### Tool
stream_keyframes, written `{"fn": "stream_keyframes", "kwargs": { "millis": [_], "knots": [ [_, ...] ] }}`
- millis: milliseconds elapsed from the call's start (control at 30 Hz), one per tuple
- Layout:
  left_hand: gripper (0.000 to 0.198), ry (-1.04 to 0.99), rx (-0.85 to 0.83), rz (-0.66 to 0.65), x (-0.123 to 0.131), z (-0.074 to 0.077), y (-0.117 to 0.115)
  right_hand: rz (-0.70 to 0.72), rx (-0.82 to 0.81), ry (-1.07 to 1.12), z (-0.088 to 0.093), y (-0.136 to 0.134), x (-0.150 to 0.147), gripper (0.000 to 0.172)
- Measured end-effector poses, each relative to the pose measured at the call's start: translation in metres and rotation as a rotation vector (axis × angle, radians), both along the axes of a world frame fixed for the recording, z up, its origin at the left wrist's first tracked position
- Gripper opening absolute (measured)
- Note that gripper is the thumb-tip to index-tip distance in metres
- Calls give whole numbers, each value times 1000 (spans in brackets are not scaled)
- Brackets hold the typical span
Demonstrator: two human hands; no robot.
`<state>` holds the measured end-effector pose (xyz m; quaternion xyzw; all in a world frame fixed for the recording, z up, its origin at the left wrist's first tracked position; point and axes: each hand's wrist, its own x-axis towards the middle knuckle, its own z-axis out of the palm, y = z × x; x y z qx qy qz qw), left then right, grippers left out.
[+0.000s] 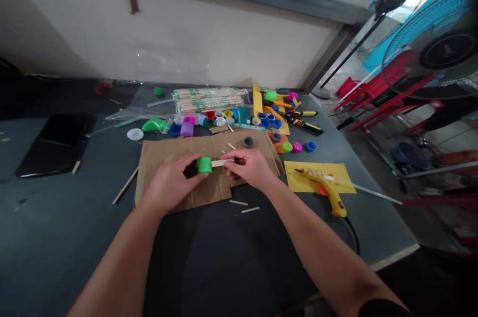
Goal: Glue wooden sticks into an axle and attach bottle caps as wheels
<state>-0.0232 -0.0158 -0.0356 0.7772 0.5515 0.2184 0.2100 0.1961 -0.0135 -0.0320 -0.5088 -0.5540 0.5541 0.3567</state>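
Thumb and fingers of my left hand (172,177) are closed round a bright green bottle cap (204,165), held over a sheet of brown cardboard (160,157). From the right, my right hand (247,167) pinches a few short pale wooden sticks (219,163). Their left ends meet the right side of the cap; whether they are fixed to it I cannot tell. A dark grey cap (248,142) sits on the cardboard just beyond my right hand. Two short stick pieces (250,210) lie on the dark table in front of the cardboard.
A yellow glue gun (326,187) rests on yellow card at the right, its black cable hanging forward. Behind the cardboard are several coloured caps (186,128), a bag of wooden sticks (209,100) and cutters (304,122). A black phone (54,142) lies left; a fan (444,53) stands right.
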Motion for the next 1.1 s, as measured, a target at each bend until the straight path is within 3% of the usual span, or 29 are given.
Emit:
{"fn": "stream_keyframes", "kwargs": {
  "millis": [633, 867, 1100],
  "knots": [
    [38, -2, 35, -8, 4, 3, -2, 15, 12, -33, -4, 3, -1, 16],
    [37, -2, 84, -42, 4, 2, -2, -8, -51, -44, 4, 6, -8, 5],
    [34, 16, 91, -43, 6, 4, -3, -52, -68, -31, 7, 7, -14, 7]
  ]
}}
